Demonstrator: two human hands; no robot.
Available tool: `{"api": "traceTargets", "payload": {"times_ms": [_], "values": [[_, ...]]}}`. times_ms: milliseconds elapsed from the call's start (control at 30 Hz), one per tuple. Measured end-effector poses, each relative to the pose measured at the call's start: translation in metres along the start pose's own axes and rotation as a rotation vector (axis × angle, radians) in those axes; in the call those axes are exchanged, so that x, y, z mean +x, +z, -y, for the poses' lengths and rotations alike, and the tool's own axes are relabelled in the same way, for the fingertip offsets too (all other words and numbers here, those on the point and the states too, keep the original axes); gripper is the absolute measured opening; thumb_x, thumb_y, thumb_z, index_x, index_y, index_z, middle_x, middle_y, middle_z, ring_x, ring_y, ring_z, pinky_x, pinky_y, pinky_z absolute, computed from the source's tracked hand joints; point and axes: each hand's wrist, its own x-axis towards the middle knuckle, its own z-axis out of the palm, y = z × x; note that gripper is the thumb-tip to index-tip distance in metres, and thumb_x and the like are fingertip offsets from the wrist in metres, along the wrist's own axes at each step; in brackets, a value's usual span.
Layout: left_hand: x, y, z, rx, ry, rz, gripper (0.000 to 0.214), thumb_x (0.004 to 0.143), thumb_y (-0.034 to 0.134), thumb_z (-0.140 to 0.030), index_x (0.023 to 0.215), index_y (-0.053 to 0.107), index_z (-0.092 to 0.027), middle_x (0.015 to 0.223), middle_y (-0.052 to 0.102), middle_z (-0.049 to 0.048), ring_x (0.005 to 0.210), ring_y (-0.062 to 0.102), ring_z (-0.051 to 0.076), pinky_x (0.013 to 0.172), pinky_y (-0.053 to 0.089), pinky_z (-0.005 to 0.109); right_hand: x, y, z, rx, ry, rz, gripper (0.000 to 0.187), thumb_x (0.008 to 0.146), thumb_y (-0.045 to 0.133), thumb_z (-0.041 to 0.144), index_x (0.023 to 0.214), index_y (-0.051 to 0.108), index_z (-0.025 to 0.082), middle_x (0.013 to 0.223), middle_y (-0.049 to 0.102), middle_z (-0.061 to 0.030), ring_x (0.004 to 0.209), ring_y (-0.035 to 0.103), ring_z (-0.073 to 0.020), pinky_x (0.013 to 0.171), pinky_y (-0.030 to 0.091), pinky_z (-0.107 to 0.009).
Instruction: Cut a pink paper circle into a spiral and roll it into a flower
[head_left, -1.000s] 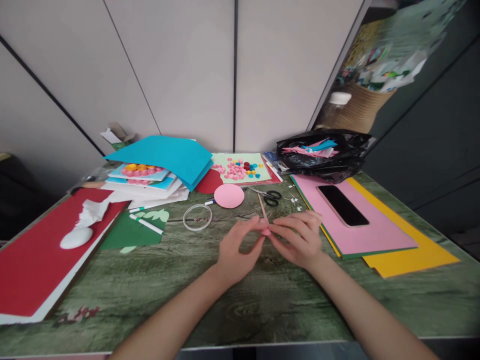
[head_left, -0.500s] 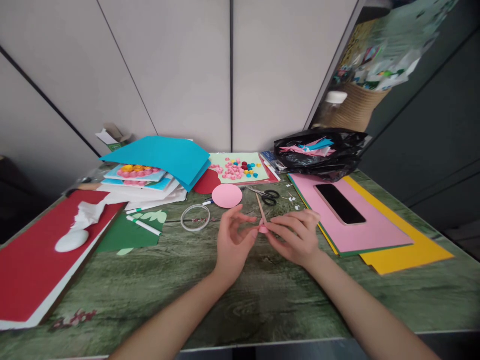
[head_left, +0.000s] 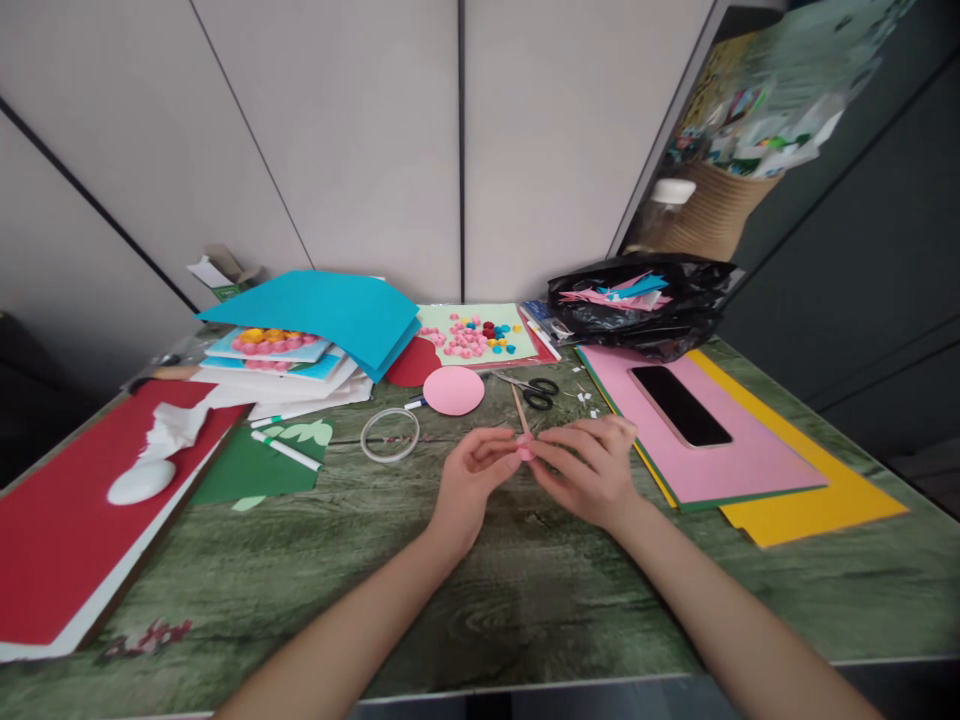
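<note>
Between the fingertips of both hands is a small pink paper roll (head_left: 525,449). A narrow paper-like strip (head_left: 520,408) rises from it toward the scissors; whether the two are joined I cannot tell. My left hand (head_left: 471,478) pinches the roll from the left, its fingers curled together. On the other side my right hand (head_left: 589,468) grips it with thumb and fingertips. Just beyond the hands lie black-handled scissors (head_left: 538,396) and a pink paper disc (head_left: 454,390). Several small rolled pieces (head_left: 466,343) in pink, blue, yellow and red rest on a pale green sheet.
Left of my hands lie a tape roll (head_left: 390,436), green paper (head_left: 247,480) with a marker, blue sheets (head_left: 322,300) and a red board (head_left: 60,520). To the right are pink paper (head_left: 720,470), a phone (head_left: 679,405) and a black bag (head_left: 675,330) of scraps.
My left fingers have drawn in closer around the pink paper roll, and the roll has turned and shifted slightly upward. My right hand stays nearly in place.
</note>
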Motion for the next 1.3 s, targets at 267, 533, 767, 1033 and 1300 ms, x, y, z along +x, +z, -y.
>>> {"api": "traceTargets", "payload": {"times_ms": [267,533,767,1033,1300], "values": [[0.001,-0.002,0.001,0.063,0.065,0.029,0.019,0.068,0.071,-0.019,0.084,0.062,-0.015,0.087,0.070,0.0044,0.085,0.065,0.014,0.084,0.049,0.030,-0.001,0.001,0.000,0.013,0.038,0.001,0.022,0.072,0.069,0.022,0.092,0.063,0.030,0.083,0.069,0.0037,0.082,0.051,-0.0178,0.078,0.031,-0.038],[-0.002,-0.006,-0.001,0.457,0.351,0.088,0.025,0.076,0.063,-0.023,0.101,0.065,-0.017,0.102,0.069,0.0086,0.092,0.065,0.018,0.086,0.051,0.034,0.003,-0.001,0.003,0.069,0.089,0.002,0.018,0.072,0.069,0.022,0.088,0.063,0.029,0.081,0.068,0.0036,0.083,0.052,-0.0179,0.078,0.032,-0.038],[0.001,-0.011,-0.006,0.781,0.619,0.147,0.021,0.081,0.057,-0.019,0.098,0.069,-0.024,0.098,0.071,0.0050,0.091,0.064,0.017,0.084,0.051,0.034,0.005,-0.003,0.004,0.063,0.091,0.009,0.017,0.071,0.070,0.022,0.085,0.061,0.025,0.082,0.070,0.0030,0.080,0.054,-0.0180,0.077,0.032,-0.038],[0.004,-0.012,-0.005,0.806,0.571,0.128,0.020,0.081,0.058,-0.022,0.099,0.068,-0.024,0.102,0.070,0.0043,0.091,0.064,0.016,0.084,0.051,0.033,0.006,-0.002,0.004,0.055,0.092,0.044,0.016,0.072,0.069,0.022,0.086,0.062,0.025,0.084,0.071,0.0030,0.081,0.053,-0.0183,0.076,0.030,-0.038],[0.003,-0.008,-0.006,0.648,0.361,0.067,0.017,0.078,0.061,-0.029,0.091,0.068,-0.020,0.098,0.069,0.0065,0.092,0.063,0.018,0.086,0.048,0.033,0.008,-0.004,0.006,0.111,0.163,0.112,0.015,0.073,0.068,0.023,0.088,0.064,0.024,0.087,0.070,0.0010,0.085,0.051,-0.0204,0.078,0.030,-0.039]]}}
